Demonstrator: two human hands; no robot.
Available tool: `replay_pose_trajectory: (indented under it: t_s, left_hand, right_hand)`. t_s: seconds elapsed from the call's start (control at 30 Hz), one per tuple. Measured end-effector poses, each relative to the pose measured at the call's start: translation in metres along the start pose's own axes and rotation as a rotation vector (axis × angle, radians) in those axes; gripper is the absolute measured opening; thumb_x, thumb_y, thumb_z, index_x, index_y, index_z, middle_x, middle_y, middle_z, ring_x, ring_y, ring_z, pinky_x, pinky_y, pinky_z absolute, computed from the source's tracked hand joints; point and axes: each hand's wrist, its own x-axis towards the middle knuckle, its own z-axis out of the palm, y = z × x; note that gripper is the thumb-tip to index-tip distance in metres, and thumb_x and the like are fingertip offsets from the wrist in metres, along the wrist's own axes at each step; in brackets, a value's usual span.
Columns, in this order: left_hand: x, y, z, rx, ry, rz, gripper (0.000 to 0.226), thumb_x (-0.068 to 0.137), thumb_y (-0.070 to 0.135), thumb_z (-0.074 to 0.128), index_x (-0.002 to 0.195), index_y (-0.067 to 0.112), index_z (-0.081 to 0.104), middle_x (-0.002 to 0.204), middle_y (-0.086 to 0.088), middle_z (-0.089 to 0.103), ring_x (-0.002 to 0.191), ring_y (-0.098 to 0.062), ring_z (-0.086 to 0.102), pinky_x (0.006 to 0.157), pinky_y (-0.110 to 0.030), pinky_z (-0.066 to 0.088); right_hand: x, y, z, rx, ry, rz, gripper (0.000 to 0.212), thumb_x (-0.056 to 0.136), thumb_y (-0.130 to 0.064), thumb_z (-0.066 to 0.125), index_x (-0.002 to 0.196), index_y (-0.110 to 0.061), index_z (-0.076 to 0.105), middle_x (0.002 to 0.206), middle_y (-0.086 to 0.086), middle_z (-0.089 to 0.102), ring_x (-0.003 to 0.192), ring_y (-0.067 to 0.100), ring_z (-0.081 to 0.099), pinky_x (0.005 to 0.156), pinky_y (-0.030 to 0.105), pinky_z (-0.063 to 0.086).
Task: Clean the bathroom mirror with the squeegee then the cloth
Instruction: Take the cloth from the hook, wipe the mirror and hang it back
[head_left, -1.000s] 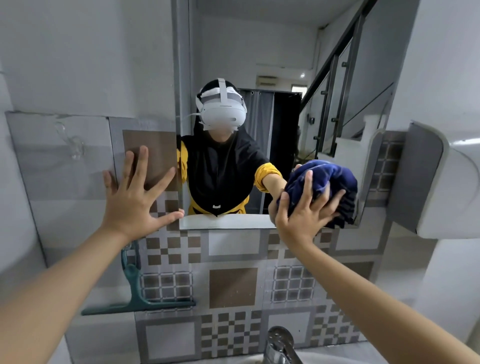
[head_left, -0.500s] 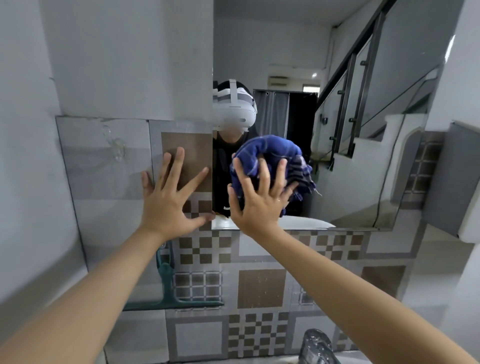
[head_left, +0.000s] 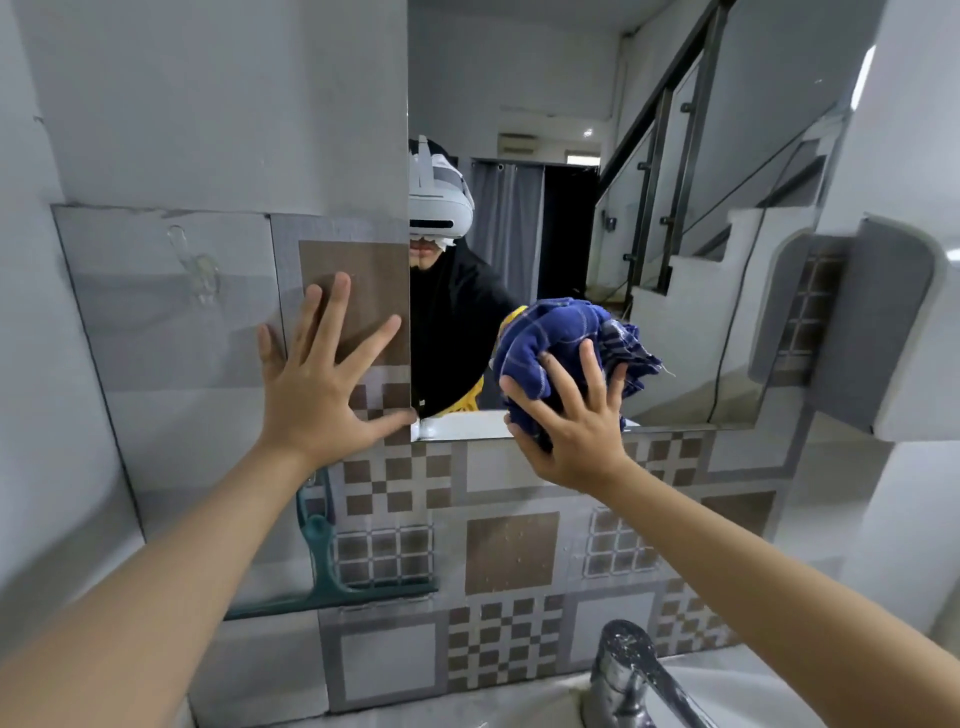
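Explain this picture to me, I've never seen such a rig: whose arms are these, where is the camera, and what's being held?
There is no machine here: a person wears one wide-angle camera on the head, and it looks forward and down at their bare arms. The left hand is spread flat on the tiled wall beside the mirror. The right hand presses a bunched blue cloth against the mirror's lower edge. The figure in the glass is the wearer's reflection. The green squeegee hangs unused on the wall below, above the tap.

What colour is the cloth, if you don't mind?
The cloth is dark blue with thin pale checks, in the head view.
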Motion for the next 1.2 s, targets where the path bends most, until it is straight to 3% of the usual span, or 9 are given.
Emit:
replay_pose_trajectory:
  t_s: [0.23,0.43,0.57,0.67,0.8,0.97,1.07,1.2]
  left_hand:
    - [0.001,0.0,0.003,-0.006,0.017,-0.002,0.094,0.057,0.076,0.053,0.141,0.038,0.034,0.16,-0.007,0.004,0.146,-0.028,-0.005,0.107,-0.063,-0.002]
    - [0.001,0.0,0.003,-0.009,0.033,0.001,0.094,0.057,0.076,0.051,0.141,0.036,0.036,0.16,-0.008,0.004,0.147,-0.029,-0.004,0.107,-0.063,-0.004]
    - [0.001,0.0,0.002,-0.021,0.035,0.003,0.094,0.057,0.076,0.05,0.141,0.036,0.036,0.16,-0.008,0.004,0.146,-0.03,-0.002,0.106,-0.064,-0.003]
    - [0.0,0.0,0.002,-0.036,0.038,0.003,0.094,0.057,0.075,0.053,0.141,0.036,0.036,0.16,-0.008,0.004,0.146,-0.03,-0.002,0.106,-0.065,-0.002]
    - [0.0,-0.001,0.001,-0.058,0.032,0.001,0.097,0.057,0.068,0.072,0.141,0.038,0.034,0.16,-0.006,0.002,0.146,-0.028,-0.005,0.105,-0.065,-0.004]
    - [0.0,-0.001,0.0,-0.069,0.022,-0.002,0.096,0.06,0.07,0.068,0.143,0.039,0.031,0.16,-0.006,0.002,0.146,-0.026,-0.006,0.107,-0.064,-0.003]
    - [-0.001,-0.001,0.0,-0.081,0.001,-0.003,0.098,0.059,0.066,0.071,0.143,0.039,0.029,0.16,-0.005,0.003,0.146,-0.026,-0.007,0.108,-0.063,-0.002]
    - [-0.001,0.001,-0.004,-0.192,-0.003,-0.02,0.084,0.07,0.039,0.074,0.143,0.035,0.033,0.16,-0.003,0.003,0.146,-0.026,-0.007,0.108,-0.064,0.0]
  right_hand:
    - [-0.042,0.079,-0.022,0.007,-0.113,0.279,0.058,0.088,-0.052,0.048,0.141,-0.034,0.031,0.142,0.013,0.031,0.137,0.049,0.016,0.105,0.069,0.024]
    - [-0.051,0.069,-0.038,0.25,-0.203,1.051,0.068,0.085,-0.056,0.041,0.146,-0.043,0.013,0.156,0.012,0.005,0.141,0.044,-0.001,0.11,0.066,0.019]
    - [-0.033,0.034,-0.041,0.332,-0.147,1.213,0.069,0.087,-0.047,0.043,0.149,-0.034,0.017,0.158,0.016,0.002,0.142,0.044,-0.003,0.112,0.059,0.012]
    - [-0.022,0.005,-0.04,0.327,-0.124,1.246,0.066,0.09,-0.042,0.05,0.148,-0.036,0.02,0.158,0.012,0.002,0.14,0.041,0.0,0.11,0.055,0.021]
    - [-0.01,-0.038,-0.039,0.344,-0.15,1.214,0.068,0.088,-0.04,0.06,0.145,-0.042,0.022,0.156,0.006,0.01,0.133,0.035,0.013,0.101,0.05,0.038]
    - [0.004,-0.091,-0.041,0.402,-0.201,1.051,0.072,0.085,-0.04,0.065,0.145,-0.035,0.026,0.153,0.008,0.02,0.128,0.035,0.024,0.092,0.038,0.036]
    - [0.013,-0.119,-0.042,0.429,-0.225,0.942,0.07,0.081,-0.047,0.062,0.142,-0.038,0.028,0.146,0.001,0.028,0.12,0.031,0.028,0.093,0.044,0.043]
    - [0.025,-0.148,-0.046,0.514,-0.271,0.755,0.071,0.079,-0.049,0.059,0.143,-0.035,0.031,0.138,-0.003,0.038,0.117,0.03,0.034,0.094,0.045,0.044]
